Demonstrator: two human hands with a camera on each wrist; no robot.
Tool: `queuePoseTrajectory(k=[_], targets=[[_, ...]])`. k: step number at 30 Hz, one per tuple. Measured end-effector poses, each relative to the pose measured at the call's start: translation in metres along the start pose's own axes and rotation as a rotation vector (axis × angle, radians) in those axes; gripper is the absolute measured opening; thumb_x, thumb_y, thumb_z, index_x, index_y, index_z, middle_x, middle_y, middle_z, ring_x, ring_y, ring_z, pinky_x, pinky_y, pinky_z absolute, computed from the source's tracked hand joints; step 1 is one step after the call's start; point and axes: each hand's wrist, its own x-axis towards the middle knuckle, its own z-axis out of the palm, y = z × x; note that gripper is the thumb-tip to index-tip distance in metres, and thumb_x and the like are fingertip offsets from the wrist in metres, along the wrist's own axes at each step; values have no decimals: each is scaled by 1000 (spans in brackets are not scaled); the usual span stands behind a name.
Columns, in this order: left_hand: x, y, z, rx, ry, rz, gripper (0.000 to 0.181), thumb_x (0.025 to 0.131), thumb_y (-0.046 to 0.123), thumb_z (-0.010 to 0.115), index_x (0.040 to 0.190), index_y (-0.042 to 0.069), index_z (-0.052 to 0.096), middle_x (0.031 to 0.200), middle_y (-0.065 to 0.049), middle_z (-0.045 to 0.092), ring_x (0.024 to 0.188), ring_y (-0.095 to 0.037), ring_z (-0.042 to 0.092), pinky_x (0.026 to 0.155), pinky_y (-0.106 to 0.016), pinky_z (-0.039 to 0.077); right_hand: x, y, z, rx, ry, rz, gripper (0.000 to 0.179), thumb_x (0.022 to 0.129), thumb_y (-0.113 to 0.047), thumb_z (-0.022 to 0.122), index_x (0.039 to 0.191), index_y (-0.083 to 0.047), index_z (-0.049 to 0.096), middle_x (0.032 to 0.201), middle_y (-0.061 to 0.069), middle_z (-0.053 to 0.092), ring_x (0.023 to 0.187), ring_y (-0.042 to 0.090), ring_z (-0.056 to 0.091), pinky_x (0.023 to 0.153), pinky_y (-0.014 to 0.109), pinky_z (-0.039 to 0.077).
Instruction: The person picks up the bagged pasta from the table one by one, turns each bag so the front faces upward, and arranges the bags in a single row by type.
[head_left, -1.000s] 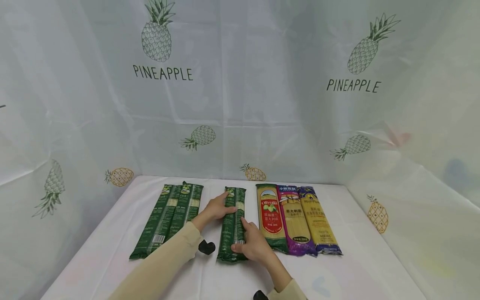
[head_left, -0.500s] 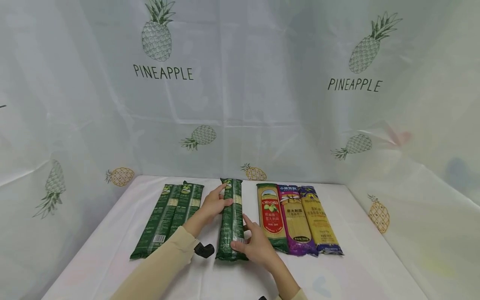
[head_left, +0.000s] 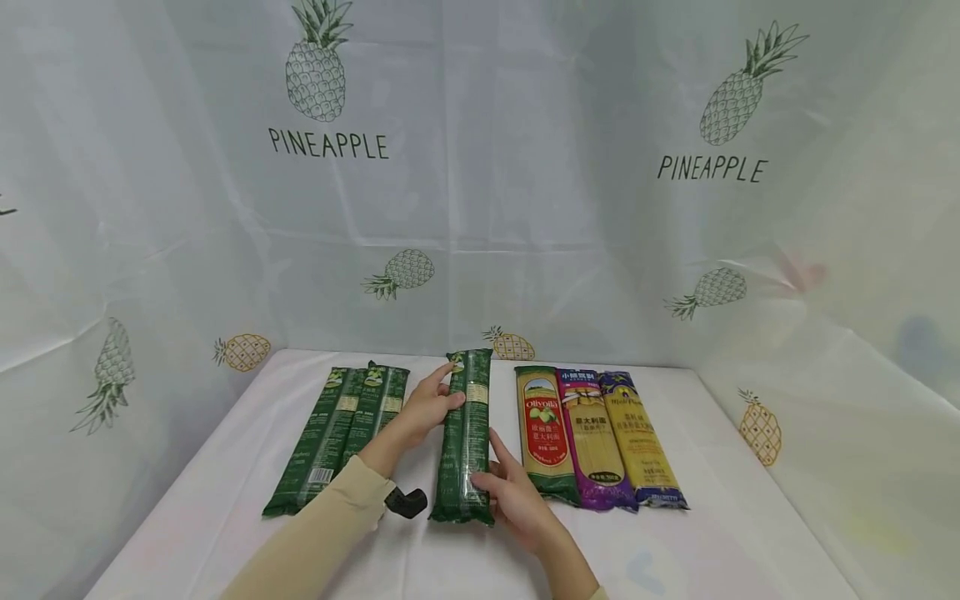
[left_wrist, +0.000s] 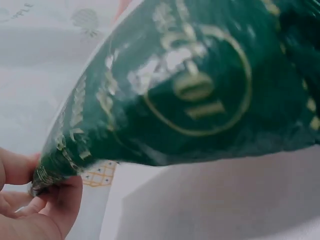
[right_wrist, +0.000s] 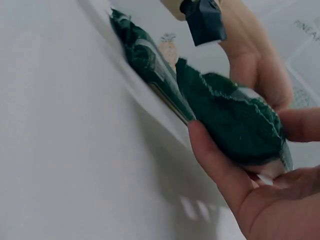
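Both hands hold a long green spaghetti pack (head_left: 467,442), its back side with small print facing up. My left hand (head_left: 426,410) grips its left edge near the far end, thumb on top. Nearer the front, my right hand (head_left: 519,498) holds the right edge, thumb over the top and fingers underneath. The right wrist view shows the crimped near end of the pack (right_wrist: 230,122) raised over the white table, with the fingers of my right hand (right_wrist: 265,200) beneath it. In the left wrist view, the underside of the pack (left_wrist: 195,90) fills the top, and my left hand (left_wrist: 40,207) pinches its far part.
Two more green spaghetti packs (head_left: 318,454) lie side by side at left. On the right, a red-and-green pack (head_left: 543,433), a purple pack (head_left: 592,442) and a yellow-and-blue pack (head_left: 641,442) lie in a row. A pineapple-print curtain (head_left: 517,208) hangs behind the white table (head_left: 720,533).
The held green pack has come up off the table, its far end rising most. Both hands have moved with it, and the right hand's fingers have slid further under. The other packs stay put.
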Motion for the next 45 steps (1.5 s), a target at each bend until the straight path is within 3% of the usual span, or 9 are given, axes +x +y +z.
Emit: queuePoseTrajectory(k=[6, 9, 14, 18, 21, 23, 36, 40, 45], targets=[[-2, 0, 8, 192, 46, 10, 73, 108, 25, 65, 171, 23, 28, 157, -26, 47, 142, -43, 50, 106, -61, 48, 1, 7, 2, -116, 80, -81, 91, 103, -16, 67, 173, -19, 9, 140, 21, 59, 96, 17, 67, 74, 30, 56], [-2, 0, 10, 263, 67, 36, 74, 108, 29, 65, 171, 23, 27, 145, -22, 54, 122, -37, 60, 94, -54, 51, 1, 9, 2, -106, 87, -118, 91, 103, -10, 66, 173, -17, 9, 138, 23, 58, 114, 25, 69, 91, 38, 59], [-2, 0, 12, 434, 86, 133, 75, 107, 35, 66, 170, 18, 28, 132, -22, 61, 85, -25, 63, 75, -46, 51, 2, 10, -1, -104, 93, -148, 92, 103, -6, 66, 173, -20, 9, 133, 21, 58, 115, 26, 69, 93, 39, 60], [-1, -2, 14, 513, 98, 173, 83, 103, 46, 69, 170, 15, 30, 149, -25, 56, 113, -40, 68, 92, -58, 55, 2, 10, -1, -120, 109, -167, 92, 102, -5, 67, 173, -23, 11, 133, 19, 57, 116, 26, 69, 95, 39, 60], [0, -3, 16, 505, 97, 179, 90, 100, 49, 73, 170, 14, 28, 162, -24, 46, 142, -50, 50, 107, -68, 46, 2, 11, -1, -122, 112, -178, 92, 102, -4, 68, 173, -24, 12, 133, 19, 57, 116, 27, 70, 96, 40, 60], [-1, -2, 18, 489, 99, 174, 92, 99, 47, 75, 171, 15, 26, 163, -23, 45, 142, -49, 50, 108, -68, 45, 2, 12, -2, -125, 114, -187, 93, 102, -4, 68, 173, -23, 12, 132, 20, 57, 115, 28, 71, 95, 40, 60], [-3, 3, 23, 302, 134, 129, 78, 105, 27, 71, 170, 26, 28, 137, -21, 59, 101, -33, 64, 81, -50, 51, 3, 10, -1, -210, 149, -183, 94, 100, -14, 74, 173, -28, 17, 129, 19, 58, 103, 24, 73, 90, 39, 62], [-3, 3, 23, 207, 135, 104, 75, 107, 23, 66, 171, 28, 26, 148, -23, 54, 127, -40, 60, 96, -60, 52, 2, 6, -1, -257, 165, -153, 88, 104, -32, 71, 173, -33, 17, 136, 18, 57, 106, 23, 67, 89, 40, 59], [-2, 4, 21, 106, 108, 76, 74, 109, 20, 63, 171, 29, 23, 164, -26, 40, 149, -46, 41, 110, -69, 43, 1, 3, -3, -116, 111, -81, 81, 110, -42, 55, 173, -35, 6, 160, 25, 37, 122, 35, 55, 92, 44, 51]])
